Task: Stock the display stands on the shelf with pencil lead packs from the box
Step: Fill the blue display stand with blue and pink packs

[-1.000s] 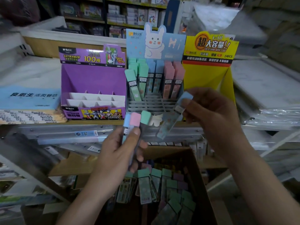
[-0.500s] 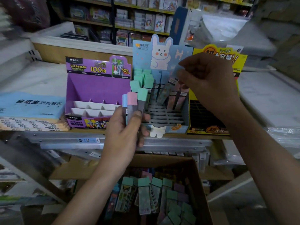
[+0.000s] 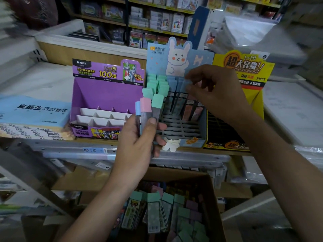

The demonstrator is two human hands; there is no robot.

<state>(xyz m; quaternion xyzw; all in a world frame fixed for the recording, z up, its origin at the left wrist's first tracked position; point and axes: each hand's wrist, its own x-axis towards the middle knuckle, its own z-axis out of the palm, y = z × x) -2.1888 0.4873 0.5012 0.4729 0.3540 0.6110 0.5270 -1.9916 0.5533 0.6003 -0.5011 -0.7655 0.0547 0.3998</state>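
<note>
The left hand (image 3: 138, 137) clamps three lead packs (image 3: 146, 106), caps jutting above the grip; the right hand (image 3: 215, 91) pinches a blue-capped pack (image 3: 183, 85) by its top in the rabbit display stand (image 3: 176, 55).

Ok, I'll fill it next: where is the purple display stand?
The purple display stand is on the shelf, left of centre in the head view, between the loose-leaf paper stack on its left and the rabbit display stand on its right.

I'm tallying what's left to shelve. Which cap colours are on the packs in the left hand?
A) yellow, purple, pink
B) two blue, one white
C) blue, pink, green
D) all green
C: the left hand grips three packs, capped blue, pink and green.
</note>
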